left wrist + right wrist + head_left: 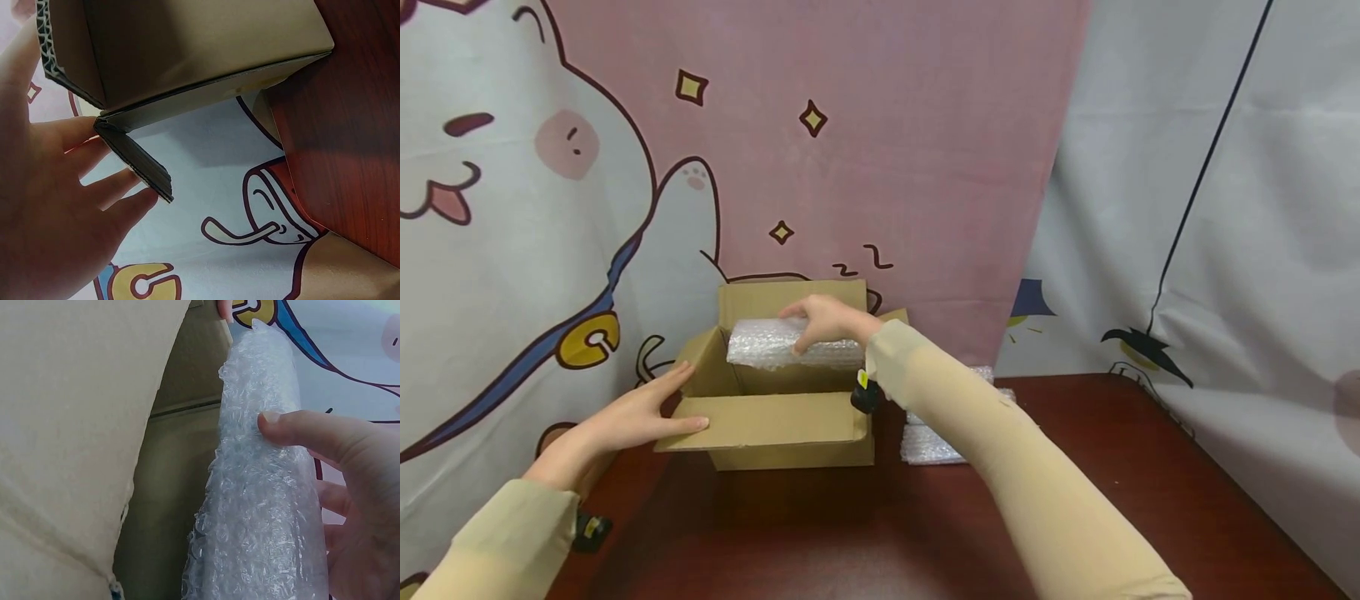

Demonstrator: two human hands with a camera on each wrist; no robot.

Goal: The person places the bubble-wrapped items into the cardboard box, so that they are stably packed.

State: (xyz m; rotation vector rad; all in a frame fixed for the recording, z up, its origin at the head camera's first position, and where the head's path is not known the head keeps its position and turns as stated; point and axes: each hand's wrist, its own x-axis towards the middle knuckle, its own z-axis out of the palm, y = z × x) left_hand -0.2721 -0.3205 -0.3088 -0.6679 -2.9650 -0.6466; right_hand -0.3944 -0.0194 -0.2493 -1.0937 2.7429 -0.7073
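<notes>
An open cardboard box (790, 457) stands on the table with its flaps spread. Over its opening my right hand (833, 320) grips a roll of bubble wrap (758, 343), lying roughly level. In the right wrist view the thumb presses one side of the roll (259, 494) and the fingers go round the other; what is inside the wrap cannot be made out. My left hand (628, 421) is at the box's left side, thumb over the front flap (767, 421). The left wrist view shows its fairly straight fingers touching the edge of a side flap (140, 162).
More bubble wrap (931, 446) lies on the dark red table (925, 533) to the right of the box, partly hidden by my right sleeve. A printed cloth backdrop (925, 167) hangs close behind the box and along the left side.
</notes>
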